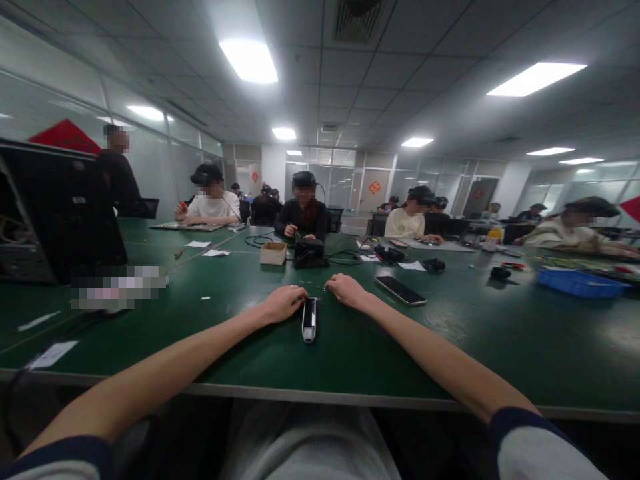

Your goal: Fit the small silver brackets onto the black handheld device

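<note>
A slim white-edged device (309, 321) with a long dark face lies on the green table in front of me, its length pointing away. My left hand (286, 305) rests just left of its far end, fingers curled together and fingertips at or very near the device. To the right, my right hand (346, 291) is closed in a pinch above the table, apart from the device. Whatever is between those fingertips is too small to name. A few tiny bits lie between the two hands, too small to make out. Right of my right hand lies a dark-screened smartphone (401, 291).
Beyond my hands stand a small cardboard box (273, 253) and a black object (309, 253) with cables. A blue tray (580, 283) sits at right, a black computer case (63, 213) at left. Several people sit around the table, one person (303, 210) directly opposite.
</note>
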`<action>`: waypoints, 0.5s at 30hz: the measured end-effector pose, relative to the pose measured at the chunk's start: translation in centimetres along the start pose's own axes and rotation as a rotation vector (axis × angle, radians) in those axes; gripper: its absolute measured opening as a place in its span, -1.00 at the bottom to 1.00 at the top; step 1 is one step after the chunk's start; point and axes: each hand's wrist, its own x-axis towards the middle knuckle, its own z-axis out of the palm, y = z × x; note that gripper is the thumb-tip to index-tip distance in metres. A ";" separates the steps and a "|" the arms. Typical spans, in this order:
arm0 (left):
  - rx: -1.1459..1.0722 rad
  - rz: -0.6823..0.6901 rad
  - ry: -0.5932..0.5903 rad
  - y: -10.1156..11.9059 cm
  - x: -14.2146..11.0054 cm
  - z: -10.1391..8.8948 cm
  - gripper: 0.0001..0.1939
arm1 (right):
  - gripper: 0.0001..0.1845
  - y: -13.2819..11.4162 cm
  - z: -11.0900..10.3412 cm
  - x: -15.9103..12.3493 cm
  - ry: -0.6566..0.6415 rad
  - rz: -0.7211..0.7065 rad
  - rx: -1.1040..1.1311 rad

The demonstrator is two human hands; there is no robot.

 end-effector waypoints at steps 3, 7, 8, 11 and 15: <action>0.003 0.004 0.001 -0.1 0.0 0.1 -0.77 | -0.72 -0.4 0.0 0.6 -0.014 -0.001 -0.008; -0.005 0.003 0.006 -0.3 0.1 0.3 -0.77 | -0.83 -0.3 0.1 1.5 -0.036 0.064 0.090; -0.009 0.002 0.004 -0.4 0.1 0.3 -0.77 | -0.86 -0.2 0.1 1.8 -0.075 0.094 0.144; -0.015 -0.010 -0.004 -0.3 0.0 0.3 -0.77 | -0.96 0.2 -0.2 2.6 -0.218 0.185 0.303; -0.017 -0.002 -0.001 -0.1 -0.1 0.0 -0.77 | -0.86 0.6 -0.8 3.5 -0.294 0.284 0.310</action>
